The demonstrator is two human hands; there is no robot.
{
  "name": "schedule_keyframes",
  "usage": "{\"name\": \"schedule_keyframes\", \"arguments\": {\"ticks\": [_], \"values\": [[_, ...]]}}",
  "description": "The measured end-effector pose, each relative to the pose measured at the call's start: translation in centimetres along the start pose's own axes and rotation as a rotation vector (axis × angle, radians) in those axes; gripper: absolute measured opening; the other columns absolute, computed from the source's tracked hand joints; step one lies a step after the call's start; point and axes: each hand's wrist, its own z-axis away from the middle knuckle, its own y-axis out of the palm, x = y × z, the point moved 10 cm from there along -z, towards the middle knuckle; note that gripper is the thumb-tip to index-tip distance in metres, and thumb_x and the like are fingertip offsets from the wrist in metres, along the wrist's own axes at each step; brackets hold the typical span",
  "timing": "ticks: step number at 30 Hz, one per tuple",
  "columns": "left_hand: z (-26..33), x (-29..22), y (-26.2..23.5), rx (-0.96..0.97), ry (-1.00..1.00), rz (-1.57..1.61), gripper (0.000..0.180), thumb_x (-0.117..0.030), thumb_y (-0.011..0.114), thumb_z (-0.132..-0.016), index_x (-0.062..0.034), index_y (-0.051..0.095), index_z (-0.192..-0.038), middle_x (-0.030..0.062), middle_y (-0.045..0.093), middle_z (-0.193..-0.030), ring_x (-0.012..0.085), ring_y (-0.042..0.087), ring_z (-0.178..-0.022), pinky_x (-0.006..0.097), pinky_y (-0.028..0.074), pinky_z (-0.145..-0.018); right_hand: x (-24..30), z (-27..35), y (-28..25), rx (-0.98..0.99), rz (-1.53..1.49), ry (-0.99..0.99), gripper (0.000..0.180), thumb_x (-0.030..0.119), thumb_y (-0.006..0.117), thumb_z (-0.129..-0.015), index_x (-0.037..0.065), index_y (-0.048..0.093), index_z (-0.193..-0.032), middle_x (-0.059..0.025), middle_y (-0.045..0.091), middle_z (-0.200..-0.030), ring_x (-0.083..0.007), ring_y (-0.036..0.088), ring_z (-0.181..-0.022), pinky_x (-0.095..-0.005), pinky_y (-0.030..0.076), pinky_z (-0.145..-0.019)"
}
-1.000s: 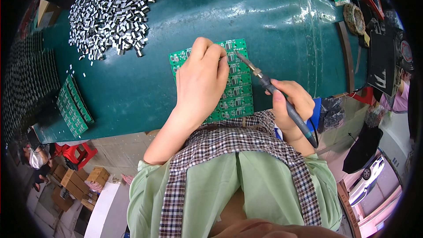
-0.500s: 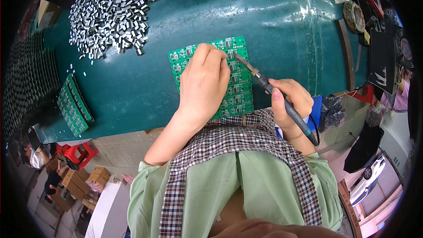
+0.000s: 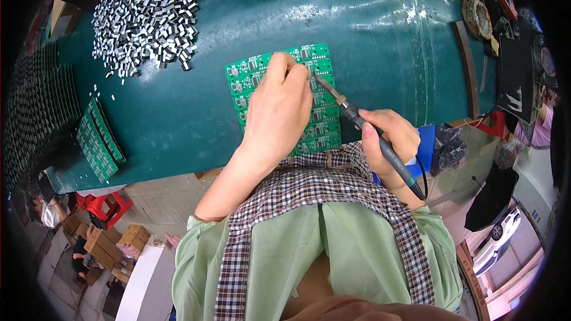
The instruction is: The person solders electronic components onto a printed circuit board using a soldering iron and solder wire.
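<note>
Your right hand grasps a dark grey soldering iron with a slim metal tip, which slants up and left to your left fingertips. Your left hand bends over the green rectangular panel of small circuit boards, its fingers curled together; you hide whatever they may pinch, so I cannot tell. That panel lies flat near your edge of the dark green table, well apart from the heap of small silvery-and-black parts at upper left.
</note>
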Motion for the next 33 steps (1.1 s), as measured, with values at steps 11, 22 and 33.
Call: {"name": "schedule_keyframes", "arguments": {"ticks": [11, 22, 33], "values": [[1.5, 0.0, -0.7, -0.099, 0.000, 0.032, 0.014, 0.003, 0.064, -0.077, -0.0031, 0.058, -0.088, 0.0084, 0.058, -0.085, 0.0247, 0.061, -0.073, 0.032, 0.048, -0.061, 0.5, 0.3, -0.8, -0.031, -0.007, -0.075, 0.011, 0.004, 0.066, -0.072, -0.003, 0.066, -0.080, -0.0119, 0.065, -0.066, -0.0240, 0.063, -0.054, -0.0307, 0.050, -0.051], [1.6, -0.3, 0.1, -0.030, 0.007, 0.057, 0.011, 0.003, 0.062, -0.078, -0.0021, 0.058, -0.088, 0.0099, 0.055, -0.086, 0.0274, 0.059, -0.074, 0.034, 0.047, -0.062, 0.8, 0.8, -0.5, -0.018, -0.021, -0.061, 0.010, 0.004, 0.066, -0.071, -0.002, 0.067, -0.080, -0.0116, 0.064, -0.066, -0.0231, 0.063, -0.054, -0.0297, 0.049, -0.050], [3.0, -0.1, -0.3, -0.059, -0.058, 0.050, 0.013, 0.001, 0.066, -0.078, -0.0035, 0.058, -0.087, 0.0061, 0.055, -0.083, 0.0172, 0.049, -0.056, 0.029, 0.041, -0.052, 1.3, 1.9, -1.8, -0.058, -0.012, -0.118, 0.011, 0.008, 0.064, -0.073, -0.001, 0.066, -0.078, -0.0104, 0.063, -0.062, -0.0240, 0.062, -0.051, -0.0309, 0.049, -0.049]]}}
